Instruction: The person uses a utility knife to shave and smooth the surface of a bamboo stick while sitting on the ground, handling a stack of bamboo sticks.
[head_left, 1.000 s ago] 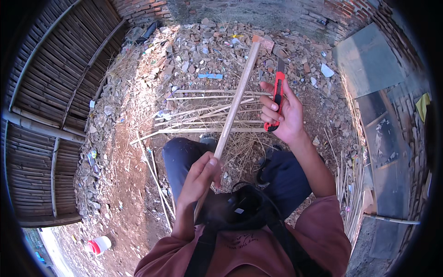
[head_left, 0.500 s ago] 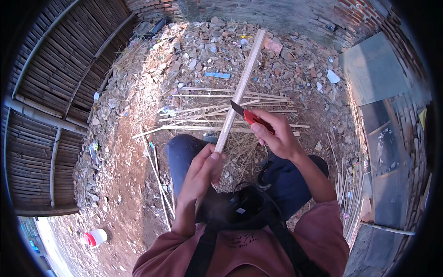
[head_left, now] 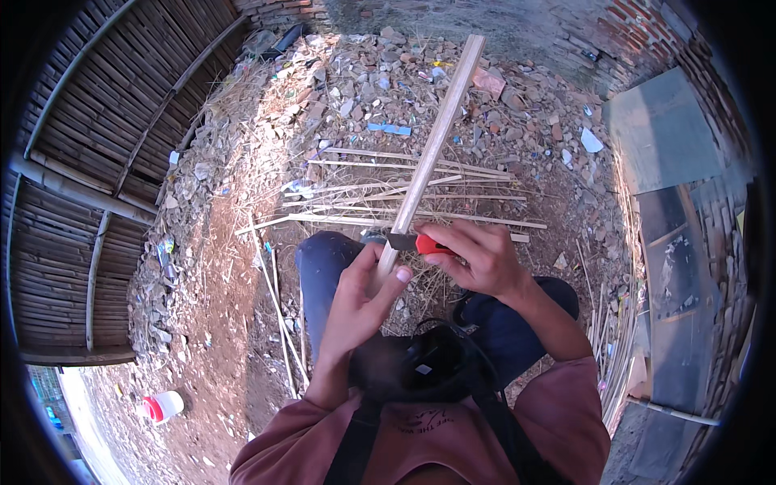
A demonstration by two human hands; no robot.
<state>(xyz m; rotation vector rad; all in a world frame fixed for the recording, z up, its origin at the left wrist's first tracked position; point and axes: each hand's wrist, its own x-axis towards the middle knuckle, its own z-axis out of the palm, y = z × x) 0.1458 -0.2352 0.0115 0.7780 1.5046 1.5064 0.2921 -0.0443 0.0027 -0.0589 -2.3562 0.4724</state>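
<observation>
Main hazard: the blade (head_left: 401,242) of the red utility knife (head_left: 431,245) lies across the pale wooden strip (head_left: 436,145) near the left hand (head_left: 360,293); a slip, or sudden give in the wood, could drive the edge toward that thumb. Left hand wrapped round the strip's lower part, thumb up beside it; strip slants up and away, far end above the rubble (head_left: 356,85) in view. Right hand (head_left: 485,257) clenched on the knife handle, elbow bent, blade pointing left.
</observation>
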